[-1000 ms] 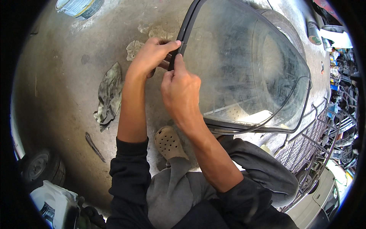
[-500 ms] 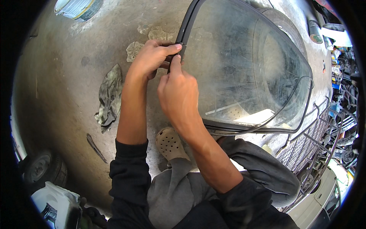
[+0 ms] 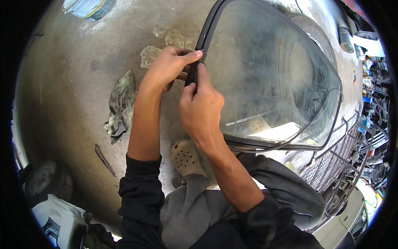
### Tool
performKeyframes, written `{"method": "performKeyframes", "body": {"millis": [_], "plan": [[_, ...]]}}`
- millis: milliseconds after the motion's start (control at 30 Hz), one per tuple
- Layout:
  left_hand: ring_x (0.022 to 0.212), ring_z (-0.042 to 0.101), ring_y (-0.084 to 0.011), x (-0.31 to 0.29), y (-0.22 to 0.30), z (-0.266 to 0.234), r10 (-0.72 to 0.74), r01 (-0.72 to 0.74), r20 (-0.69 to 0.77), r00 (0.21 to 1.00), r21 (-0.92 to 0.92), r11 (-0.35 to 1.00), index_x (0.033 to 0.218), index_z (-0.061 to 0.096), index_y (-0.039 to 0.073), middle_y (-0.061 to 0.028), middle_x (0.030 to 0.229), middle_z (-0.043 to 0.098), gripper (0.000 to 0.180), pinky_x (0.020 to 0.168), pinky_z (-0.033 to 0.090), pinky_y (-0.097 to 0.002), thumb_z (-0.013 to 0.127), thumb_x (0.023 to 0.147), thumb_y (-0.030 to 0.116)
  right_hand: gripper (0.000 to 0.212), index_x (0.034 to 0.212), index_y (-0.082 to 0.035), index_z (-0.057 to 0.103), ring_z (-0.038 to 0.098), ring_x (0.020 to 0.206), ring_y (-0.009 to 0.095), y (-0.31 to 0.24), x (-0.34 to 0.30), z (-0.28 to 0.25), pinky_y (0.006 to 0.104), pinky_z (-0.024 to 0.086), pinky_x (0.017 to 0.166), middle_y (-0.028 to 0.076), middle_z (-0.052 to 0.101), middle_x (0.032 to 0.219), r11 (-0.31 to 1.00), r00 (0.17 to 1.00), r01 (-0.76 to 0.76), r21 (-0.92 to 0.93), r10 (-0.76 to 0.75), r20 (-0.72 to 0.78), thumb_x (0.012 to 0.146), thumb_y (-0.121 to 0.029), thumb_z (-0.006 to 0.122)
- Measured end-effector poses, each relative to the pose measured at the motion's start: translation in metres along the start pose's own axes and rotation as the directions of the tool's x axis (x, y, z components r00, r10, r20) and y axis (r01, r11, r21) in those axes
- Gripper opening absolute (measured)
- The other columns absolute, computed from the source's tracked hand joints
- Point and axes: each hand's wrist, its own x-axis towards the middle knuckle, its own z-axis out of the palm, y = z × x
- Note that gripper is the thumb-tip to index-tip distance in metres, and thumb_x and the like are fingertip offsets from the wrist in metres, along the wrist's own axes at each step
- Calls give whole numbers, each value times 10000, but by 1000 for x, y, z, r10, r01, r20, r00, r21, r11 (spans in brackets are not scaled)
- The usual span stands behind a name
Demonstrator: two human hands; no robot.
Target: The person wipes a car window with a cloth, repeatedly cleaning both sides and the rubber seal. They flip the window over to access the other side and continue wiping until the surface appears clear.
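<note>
A large pane of vehicle glass (image 3: 257, 79), dusty and see-through, lies before me with a black rubber seal (image 3: 210, 25) around its edge. At the pane's left side, my left hand (image 3: 168, 68) is closed on the seal, its thumb on top and the other fingers underneath, partly hidden. Just below it, my right hand (image 3: 203, 103) grips the same strip, index finger stretched along the inner side and thumb at the outer side. A thin dark cord (image 3: 309, 120) loops over the pane's lower right part, with its lower run along the near edge.
A tyre (image 3: 317, 31) shows beneath and behind the glass. On the concrete floor lie a crumpled rag (image 3: 121, 103) and a dark thin strip (image 3: 104, 159). A bucket (image 3: 93, 7) stands far left, a wheel (image 3: 45, 180) at the left, and a metal mesh rack (image 3: 331, 162) at the right.
My right hand has slid a little down the seal, away from my left thumb, and its thumb now shows against the strip. The left hand keeps its hold. The whole view has shifted slightly.
</note>
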Motion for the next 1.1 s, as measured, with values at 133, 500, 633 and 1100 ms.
{"method": "performKeyframes", "body": {"millis": [133, 500, 633, 1100], "plan": [[650, 598, -168, 1, -2, 5, -14, 7, -41, 999, -180, 984, 921, 613, -68, -92, 764, 620, 403, 581, 496, -282, 643, 838, 325, 414, 1184, 55, 528, 598, 539, 336, 1, 1, -4, 389, 466, 534, 222, 588, 637, 999, 999, -24, 21, 25, -22, 776, -9, 500], [558, 512, -120, 12, -11, 11, 72, -95, -116, 991, -201, 975, 823, 630, -67, -69, 667, 582, 375, 500, 397, -279, 651, 831, 307, 417, 1185, 124, 490, 612, 577, 381, -14, 20, -9, 439, 469, 556, 242, 589, 631, 974, 974, -39, -225, 87, 211, 803, -44, 482], [546, 489, -123, 13, -7, 8, 73, -80, -69, 995, -97, 992, 816, 627, -60, -64, 660, 575, 367, 505, 393, -283, 627, 848, 306, 436, 1207, 126, 468, 615, 595, 392, -18, 19, -7, 445, 485, 579, 242, 600, 635, 966, 969, -46, -255, 105, 224, 810, -54, 490], [786, 623, -186, 18, 3, -12, 27, -16, 149, 988, -73, 997, 991, 603, -69, -128, 894, 639, 458, 731, 505, -281, 715, 779, 322, 493, 1265, 97, 426, 629, 668, 410, -25, 26, -10, 464, 508, 624, 249, 628, 705, 925, 935, -55, -376, 181, 306, 826, -106, 524]]}}
